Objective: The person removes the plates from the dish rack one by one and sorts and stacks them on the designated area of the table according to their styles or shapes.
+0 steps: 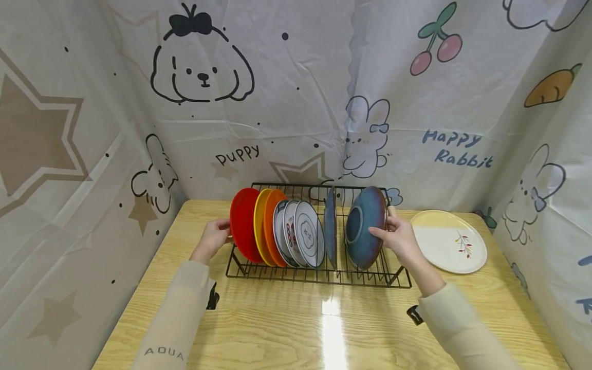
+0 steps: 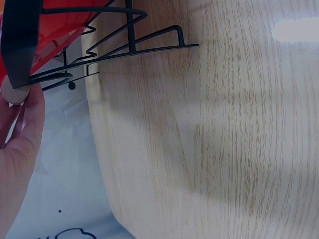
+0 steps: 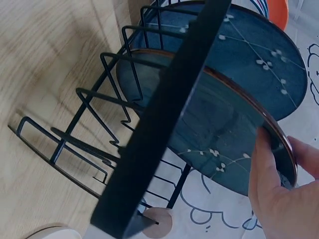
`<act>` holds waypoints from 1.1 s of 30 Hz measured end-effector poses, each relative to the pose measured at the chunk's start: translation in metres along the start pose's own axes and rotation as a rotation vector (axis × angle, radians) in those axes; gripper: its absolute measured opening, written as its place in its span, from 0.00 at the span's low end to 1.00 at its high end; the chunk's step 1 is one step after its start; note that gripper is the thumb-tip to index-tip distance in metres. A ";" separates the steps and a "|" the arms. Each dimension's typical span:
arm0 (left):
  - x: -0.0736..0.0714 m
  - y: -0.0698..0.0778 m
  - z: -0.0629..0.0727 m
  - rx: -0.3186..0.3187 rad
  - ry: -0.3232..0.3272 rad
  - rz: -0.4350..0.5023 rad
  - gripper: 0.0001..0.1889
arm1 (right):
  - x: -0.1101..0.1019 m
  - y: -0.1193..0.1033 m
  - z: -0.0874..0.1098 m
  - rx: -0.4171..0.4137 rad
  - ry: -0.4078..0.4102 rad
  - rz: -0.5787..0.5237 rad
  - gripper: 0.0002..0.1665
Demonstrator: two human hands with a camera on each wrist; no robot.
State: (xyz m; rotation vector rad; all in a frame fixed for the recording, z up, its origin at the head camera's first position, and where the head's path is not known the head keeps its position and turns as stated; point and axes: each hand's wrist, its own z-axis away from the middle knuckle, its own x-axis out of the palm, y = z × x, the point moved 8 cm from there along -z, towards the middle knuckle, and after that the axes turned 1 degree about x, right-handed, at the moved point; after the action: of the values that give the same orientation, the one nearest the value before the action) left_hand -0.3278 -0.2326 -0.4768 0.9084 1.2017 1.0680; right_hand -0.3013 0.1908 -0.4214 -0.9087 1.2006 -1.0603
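Observation:
A black wire dish rack (image 1: 324, 278) holds a row of plates on edge. At its left end, beside the red plate (image 1: 244, 226), my left hand (image 1: 214, 240) grips the rack by the round wooden knob (image 2: 15, 93). At the right end my right hand (image 1: 398, 235) pinches the rim of a deep blue plate (image 1: 365, 221) that stands tilted in the rack, thumb on its underside and fingers on the inner face. White sprigs decorate that inner face in the right wrist view. Left of it stands a second blue plate (image 1: 330, 228), upright.
Yellow (image 1: 260, 226) and orange (image 1: 274, 228) plates follow the red one, then several white patterned plates (image 1: 307, 234). A cream and yellow plate (image 1: 448, 241) lies flat on the wooden table (image 1: 259, 318), right of the rack. A printed curtain (image 1: 296, 103) hangs close behind.

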 end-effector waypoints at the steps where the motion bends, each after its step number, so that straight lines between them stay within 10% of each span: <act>1: 0.000 0.000 0.000 -0.001 0.000 -0.001 0.20 | 0.000 0.000 0.000 -0.004 0.010 0.004 0.27; 33: -0.001 -0.003 -0.003 -0.010 -0.013 0.010 0.21 | -0.002 -0.003 -0.002 0.045 0.152 0.021 0.25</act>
State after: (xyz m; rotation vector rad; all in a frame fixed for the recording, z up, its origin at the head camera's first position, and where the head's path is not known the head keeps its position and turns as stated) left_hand -0.3300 -0.2343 -0.4803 0.9127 1.1818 1.0736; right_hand -0.3040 0.1922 -0.4186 -0.7902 1.3038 -1.1515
